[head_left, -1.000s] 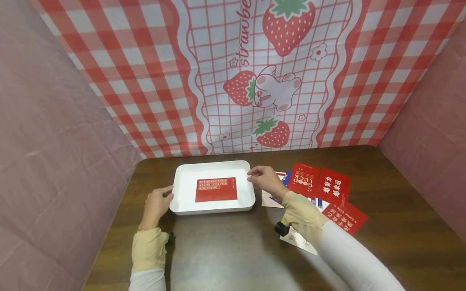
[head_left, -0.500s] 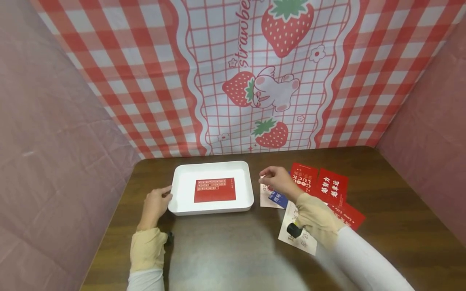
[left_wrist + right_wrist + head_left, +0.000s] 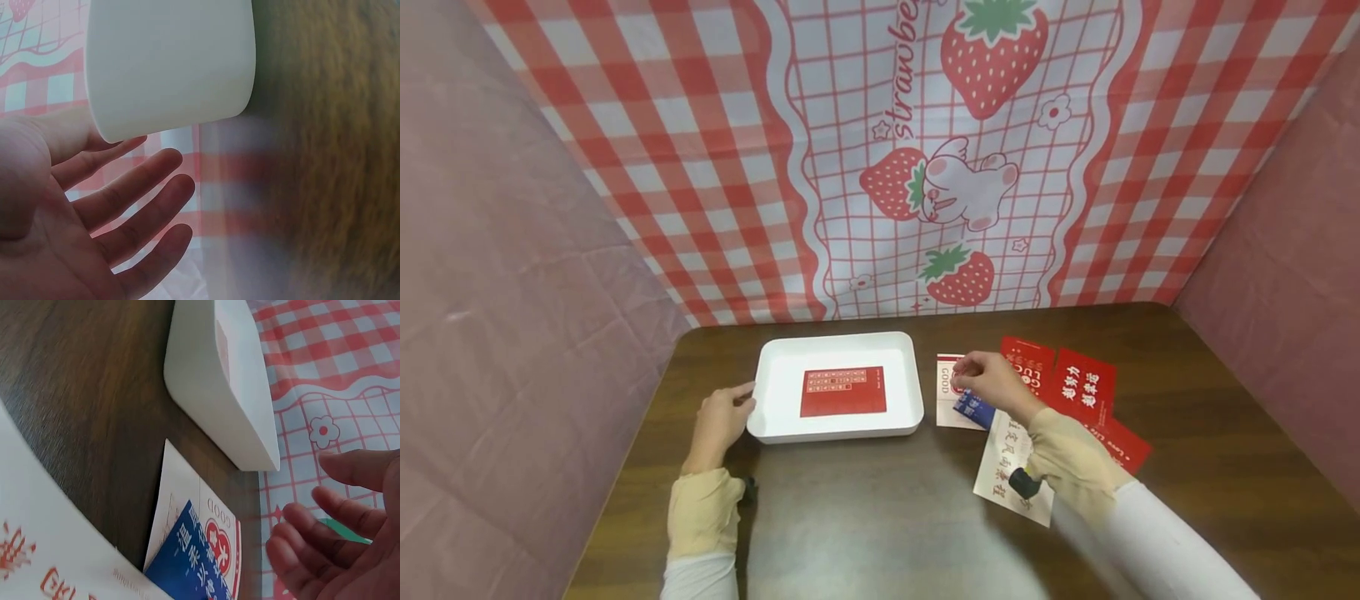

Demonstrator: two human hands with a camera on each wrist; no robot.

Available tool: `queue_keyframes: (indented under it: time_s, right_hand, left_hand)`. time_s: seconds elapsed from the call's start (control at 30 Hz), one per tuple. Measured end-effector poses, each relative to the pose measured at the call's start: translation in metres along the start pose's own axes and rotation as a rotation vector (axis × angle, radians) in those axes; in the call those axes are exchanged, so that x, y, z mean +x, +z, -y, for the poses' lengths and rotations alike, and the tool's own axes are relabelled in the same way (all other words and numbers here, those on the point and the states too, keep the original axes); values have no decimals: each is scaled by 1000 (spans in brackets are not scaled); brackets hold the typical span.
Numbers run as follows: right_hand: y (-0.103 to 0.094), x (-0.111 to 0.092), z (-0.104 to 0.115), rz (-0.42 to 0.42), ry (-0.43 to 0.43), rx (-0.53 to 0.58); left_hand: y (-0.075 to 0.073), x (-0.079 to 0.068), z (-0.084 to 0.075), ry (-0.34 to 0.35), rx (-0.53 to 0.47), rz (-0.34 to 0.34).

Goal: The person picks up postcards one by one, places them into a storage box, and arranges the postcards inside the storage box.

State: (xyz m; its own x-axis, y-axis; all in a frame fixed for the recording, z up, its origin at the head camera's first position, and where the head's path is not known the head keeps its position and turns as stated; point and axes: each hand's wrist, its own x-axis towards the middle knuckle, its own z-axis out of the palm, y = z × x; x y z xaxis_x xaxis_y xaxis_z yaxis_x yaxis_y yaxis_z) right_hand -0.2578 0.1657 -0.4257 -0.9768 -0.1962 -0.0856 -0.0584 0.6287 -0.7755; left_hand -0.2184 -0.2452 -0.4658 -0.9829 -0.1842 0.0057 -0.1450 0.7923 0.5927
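My left hand (image 3: pixel 721 418) is at the left end of a white tray (image 3: pixel 762 432), fingertips right at its rim. In the left wrist view those fingers (image 3: pixel 144 206) are spread and hold nothing, with the thumb side close against the tray's wall (image 3: pixel 169 69). A red card (image 3: pixel 844 405) with printed rows of small squares lies flat inside the tray. My right hand (image 3: pixel 996 383) hovers over the cards right of the tray, near a white card (image 3: pixel 946 400) marked GOOD and a blue card (image 3: pixel 976 412). Its fingers (image 3: pixel 300 544) are loosely bent with nothing between them.
Several more cards lie on the dark wooden table (image 3: pixel 850 517) at the right: a red one with white characters (image 3: pixel 1086 383), another red one (image 3: pixel 1131 450) below, and a cream one (image 3: pixel 1000 467) under the right wrist. A checked strawberry cloth (image 3: pixel 730 167) hangs behind.
My right hand has left the tray's right rim and moved right over the cards. My left hand stays at the tray's left end, and the card in the tray lies as before.
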Motion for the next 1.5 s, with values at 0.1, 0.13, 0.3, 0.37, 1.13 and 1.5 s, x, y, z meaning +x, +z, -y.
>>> queue_keyframes:
  time_s: [0.1, 0.13, 0.3, 0.37, 1.13, 1.5]
  right_hand:
    - [-3, -2, -2, 20, -21, -72]
    - [-4, -3, -3, 27, -26, -95]
    - [-10, -6, -7, 51, -53, -164]
    - [-14, -9, -9, 60, -60, -179]
    - [-30, -33, -30, 228, -7, -513]
    - [-30, -48, -39, 186, 67, -649]
  left_hand:
    - [0, 0, 0, -12, -7, 4]
    - [0, 0, 0, -11, -4, 3]
    - [-1, -1, -1, -8, -2, -4]
    - [-2, -1, -1, -6, -3, -1]
    - [-3, -6, -1, 19, 7, 11]
    - [-4, -3, -3, 5, -4, 29]
